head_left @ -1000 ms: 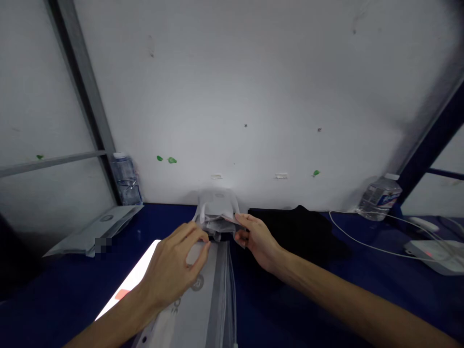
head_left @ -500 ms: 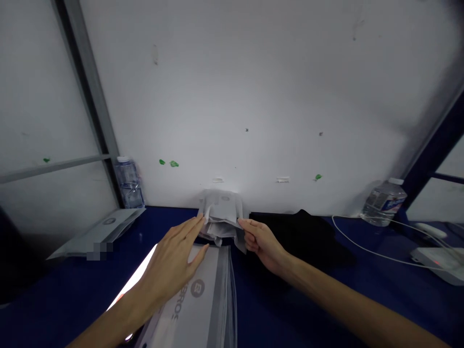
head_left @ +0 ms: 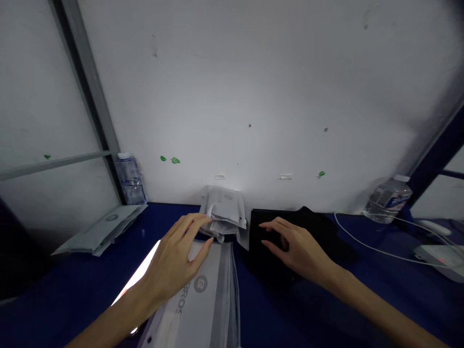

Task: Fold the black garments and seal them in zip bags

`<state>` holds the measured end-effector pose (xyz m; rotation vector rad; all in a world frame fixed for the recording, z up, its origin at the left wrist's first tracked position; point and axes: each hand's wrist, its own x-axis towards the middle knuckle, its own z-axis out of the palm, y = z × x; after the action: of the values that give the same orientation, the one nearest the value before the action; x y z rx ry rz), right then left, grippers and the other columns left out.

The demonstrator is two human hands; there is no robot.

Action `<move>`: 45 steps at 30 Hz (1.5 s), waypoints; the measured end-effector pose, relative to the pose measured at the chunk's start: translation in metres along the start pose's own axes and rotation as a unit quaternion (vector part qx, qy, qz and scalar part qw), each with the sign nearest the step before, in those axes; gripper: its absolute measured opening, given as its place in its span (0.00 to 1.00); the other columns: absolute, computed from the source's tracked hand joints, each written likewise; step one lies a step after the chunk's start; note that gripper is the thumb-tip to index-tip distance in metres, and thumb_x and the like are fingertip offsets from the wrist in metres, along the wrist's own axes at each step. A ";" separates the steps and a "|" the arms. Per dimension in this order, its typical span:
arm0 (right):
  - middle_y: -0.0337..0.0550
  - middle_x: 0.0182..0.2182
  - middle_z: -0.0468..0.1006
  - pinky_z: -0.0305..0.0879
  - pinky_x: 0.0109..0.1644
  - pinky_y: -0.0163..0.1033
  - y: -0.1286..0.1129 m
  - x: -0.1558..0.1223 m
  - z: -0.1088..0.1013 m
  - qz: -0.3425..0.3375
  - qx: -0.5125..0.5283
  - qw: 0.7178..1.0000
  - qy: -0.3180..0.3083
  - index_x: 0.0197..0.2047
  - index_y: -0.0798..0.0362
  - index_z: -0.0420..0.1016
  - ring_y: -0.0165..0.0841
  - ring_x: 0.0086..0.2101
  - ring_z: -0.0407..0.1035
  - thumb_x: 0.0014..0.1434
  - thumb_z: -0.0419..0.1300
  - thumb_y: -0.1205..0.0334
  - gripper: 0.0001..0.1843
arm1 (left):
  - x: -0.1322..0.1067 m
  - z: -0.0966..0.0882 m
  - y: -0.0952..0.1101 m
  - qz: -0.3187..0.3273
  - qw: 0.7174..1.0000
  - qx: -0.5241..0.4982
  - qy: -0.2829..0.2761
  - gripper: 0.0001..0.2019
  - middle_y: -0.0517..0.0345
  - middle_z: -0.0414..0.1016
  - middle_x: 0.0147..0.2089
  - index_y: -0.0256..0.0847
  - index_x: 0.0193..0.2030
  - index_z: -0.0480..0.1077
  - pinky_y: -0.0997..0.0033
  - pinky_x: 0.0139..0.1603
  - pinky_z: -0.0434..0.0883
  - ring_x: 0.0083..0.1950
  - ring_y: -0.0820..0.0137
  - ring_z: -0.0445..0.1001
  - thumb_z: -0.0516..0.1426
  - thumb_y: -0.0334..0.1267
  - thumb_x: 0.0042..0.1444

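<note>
Against the wall rests a small pile of folded grey-white plastic zip bags (head_left: 226, 208). My left hand (head_left: 177, 256) is open, its fingertips at the pile's left edge; I cannot tell whether they touch it. Below that hand lies a stack of flat printed plastic bags (head_left: 203, 309), with a round logo and large letters, partly hidden by my forearm. My right hand (head_left: 295, 244) holds nothing, thumb and fingers apart, above a folded black cloth (head_left: 311, 222) to the right of the pile. A brightly lit screen (head_left: 139, 270) shows beside my left forearm.
More flat plastic bags (head_left: 105, 227) lie at the left on the blue table (head_left: 170, 212). A clear bottle (head_left: 131, 180) stands in the left corner, another bottle (head_left: 388, 199) at the right. A white cable (head_left: 366, 249) runs to a white box (head_left: 438, 258) at the far right.
My right hand has let go of the folded bags' right corner and moved right, opening over the black cloth. My left hand stays beside the pile.
</note>
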<state>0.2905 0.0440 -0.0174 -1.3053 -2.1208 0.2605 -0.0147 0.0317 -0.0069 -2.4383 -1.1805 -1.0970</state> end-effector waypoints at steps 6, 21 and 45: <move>0.43 0.44 0.77 0.70 0.34 0.40 0.032 -0.015 0.001 -0.021 -0.115 0.991 -0.060 0.50 0.46 0.78 0.33 0.31 0.73 0.57 0.66 0.60 0.17 | -0.002 -0.003 0.005 0.101 0.993 -0.060 -0.013 0.05 0.54 0.72 0.42 0.39 0.46 0.69 0.63 0.43 0.71 0.43 0.65 0.71 0.55 0.30 0.65; 0.37 0.24 0.73 0.62 0.28 0.36 0.005 -0.030 -0.056 -0.203 0.030 0.968 0.147 0.34 0.50 0.73 0.30 0.24 0.68 0.64 0.57 0.65 0.07 | -0.004 0.001 0.008 0.135 0.978 -0.065 -0.148 0.11 0.62 0.70 0.29 0.40 0.31 0.66 0.70 0.29 0.63 0.29 0.72 0.68 0.51 0.31 0.66; 0.35 0.15 0.64 0.52 0.24 0.36 0.001 -0.026 -0.031 -0.036 -0.121 0.991 -0.048 0.21 0.52 0.68 0.27 0.17 0.59 0.72 0.46 0.49 0.30 | -0.008 0.005 0.012 0.087 0.956 -0.028 -0.279 0.10 0.62 0.73 0.28 0.41 0.31 0.68 0.70 0.28 0.60 0.27 0.70 0.72 0.52 0.33 0.65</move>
<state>0.3179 0.0175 -0.0037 -1.3713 -2.3328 0.0357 -0.0065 0.0215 -0.0147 -2.9338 -1.0416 -0.3974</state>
